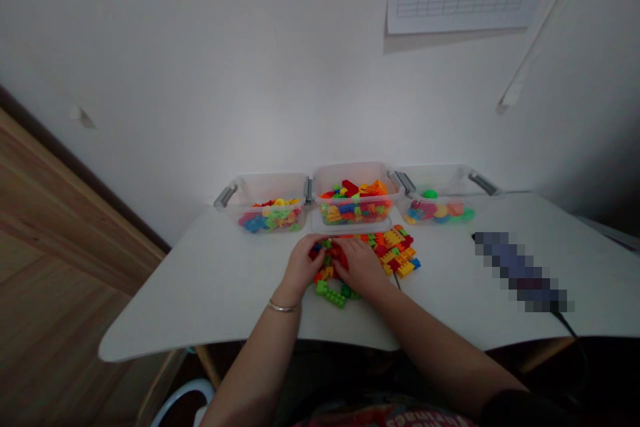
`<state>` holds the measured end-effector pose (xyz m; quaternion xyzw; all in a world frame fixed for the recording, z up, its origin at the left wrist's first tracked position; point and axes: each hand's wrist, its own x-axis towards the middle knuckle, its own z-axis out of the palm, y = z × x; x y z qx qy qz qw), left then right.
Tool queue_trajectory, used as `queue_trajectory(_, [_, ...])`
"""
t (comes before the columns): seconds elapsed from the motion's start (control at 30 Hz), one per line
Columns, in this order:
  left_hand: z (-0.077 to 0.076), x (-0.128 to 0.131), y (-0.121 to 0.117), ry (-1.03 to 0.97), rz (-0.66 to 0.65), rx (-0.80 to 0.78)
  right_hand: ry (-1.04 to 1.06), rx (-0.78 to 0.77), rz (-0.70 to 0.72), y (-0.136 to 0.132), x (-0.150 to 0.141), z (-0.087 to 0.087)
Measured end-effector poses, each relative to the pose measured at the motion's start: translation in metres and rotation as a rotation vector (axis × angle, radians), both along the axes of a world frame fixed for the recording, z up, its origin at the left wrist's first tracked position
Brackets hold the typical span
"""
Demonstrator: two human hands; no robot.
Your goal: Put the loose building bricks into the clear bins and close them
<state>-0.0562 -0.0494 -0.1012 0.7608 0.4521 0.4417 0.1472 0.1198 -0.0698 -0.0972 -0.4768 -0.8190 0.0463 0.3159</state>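
Note:
Both hands meet over a cluster of colourful toy building bricks (327, 272) near the middle of the table. My left hand (304, 260), with a silver bangle on its wrist, has its fingers curled against the cluster's left side. From the right, my right hand (364, 268) bends its fingers over red bricks in the same cluster. Exactly which bricks each hand grips is partly hidden by the fingers. A green brick piece (331, 295) lies just in front of the hands. Beside my right hand spreads a pile of yellow, red, orange and green bricks (397, 252).
Three clear plastic bins stand along the wall: a left bin (273, 181) and a middle bin (350, 173) with small colourful pieces, and a right bin (435, 175) with rounder ones. A blurred-out object (520, 273) with a cable lies right on the white table (200, 293).

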Motion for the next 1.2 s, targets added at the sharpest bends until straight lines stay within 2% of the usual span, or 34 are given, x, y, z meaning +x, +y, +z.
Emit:
queue_trajectory(0.13, [0.004,0.004,-0.004,-0.045,-0.077,-0.047,0.048,-0.018,0.013,0.004,0.001,-0.003])
queue_trajectory(0.4, [-0.001,0.008,-0.007,-0.146,-0.128,-0.130,0.141,-0.040,0.028,0.007,0.006,-0.003])
queue_trajectory(0.53, [0.000,0.003,-0.004,-0.042,-0.018,-0.033,0.158,-0.030,0.047,0.007,0.006,-0.004])
queue_trajectory(0.63, [-0.002,-0.003,0.001,0.102,0.176,0.009,0.166,-0.061,0.010,0.010,0.005,-0.005])
queue_trajectory(0.73, [-0.007,-0.007,0.008,0.225,0.322,-0.038,0.172,-0.098,-0.016,0.012,0.005,-0.007])
queue_trajectory(0.9, [-0.011,-0.007,0.011,0.344,0.307,-0.173,0.270,-0.132,-0.031,0.011,0.003,-0.007])
queue_trajectory(1.03, [-0.008,-0.004,0.007,0.377,0.298,-0.204,0.385,-0.103,-0.084,0.015,0.008,0.011])
queue_trajectory(1.2, [-0.008,-0.005,0.007,0.378,0.289,-0.217,0.468,0.139,-0.106,0.044,0.027,0.063])
